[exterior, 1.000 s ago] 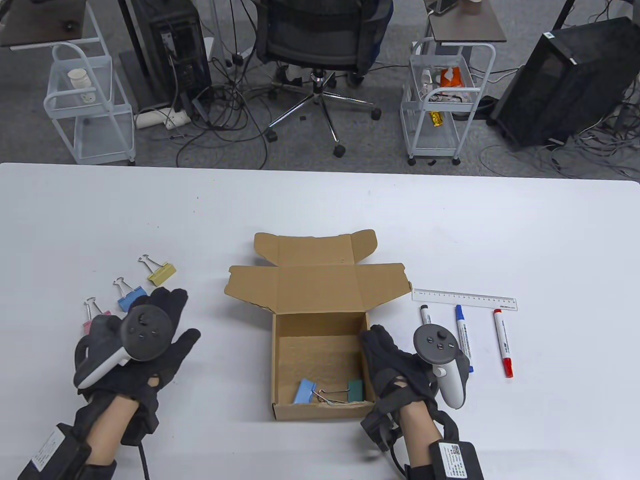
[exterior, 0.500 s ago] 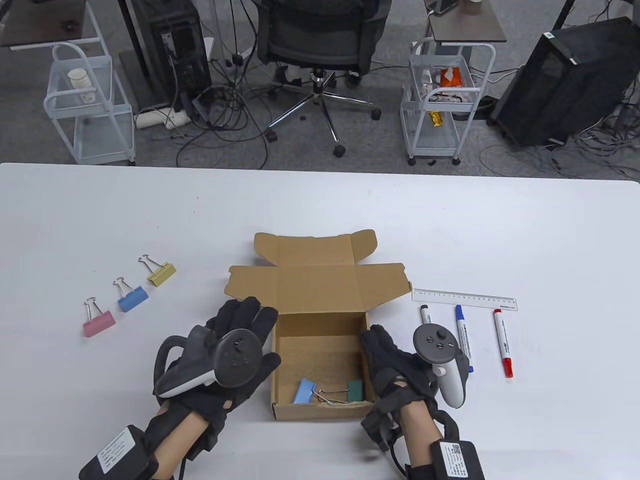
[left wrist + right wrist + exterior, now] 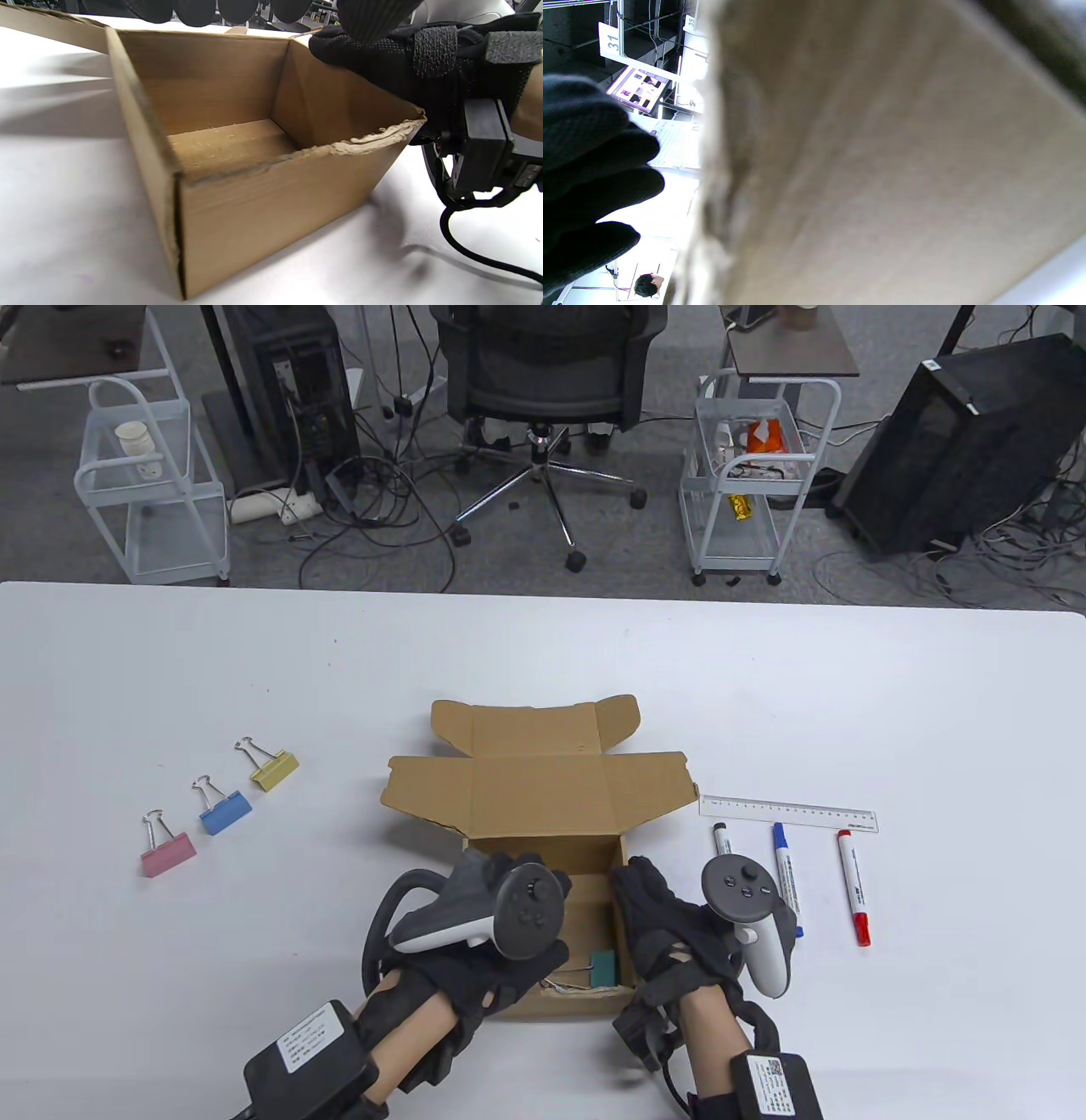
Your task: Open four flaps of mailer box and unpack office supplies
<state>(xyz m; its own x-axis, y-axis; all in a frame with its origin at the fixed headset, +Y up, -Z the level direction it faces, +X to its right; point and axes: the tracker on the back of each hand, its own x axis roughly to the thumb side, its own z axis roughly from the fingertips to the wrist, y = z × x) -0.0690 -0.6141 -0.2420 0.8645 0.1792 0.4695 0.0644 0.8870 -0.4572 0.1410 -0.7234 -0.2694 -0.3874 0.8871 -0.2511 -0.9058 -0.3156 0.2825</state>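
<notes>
On the white table (image 3: 543, 661) the mailer box (image 3: 543, 806) stands with flaps folded out, between my hands. My left hand (image 3: 501, 959) hangs over its near-left part and hides the contents there; whether those fingers are apart or together I cannot tell. My right hand (image 3: 670, 933) rests against the right wall, fingers straight, gripping nothing. One ruler (image 3: 787, 813) and three markers (image 3: 787, 878) lie right of the box; three binder clips (image 3: 225, 810) lie well left. One green clip (image 3: 603, 967) shows inside.

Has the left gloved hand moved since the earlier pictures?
Yes. The left gloved hand moved right, away from the pink binder clip, over the open cardboard mailer box.
</notes>
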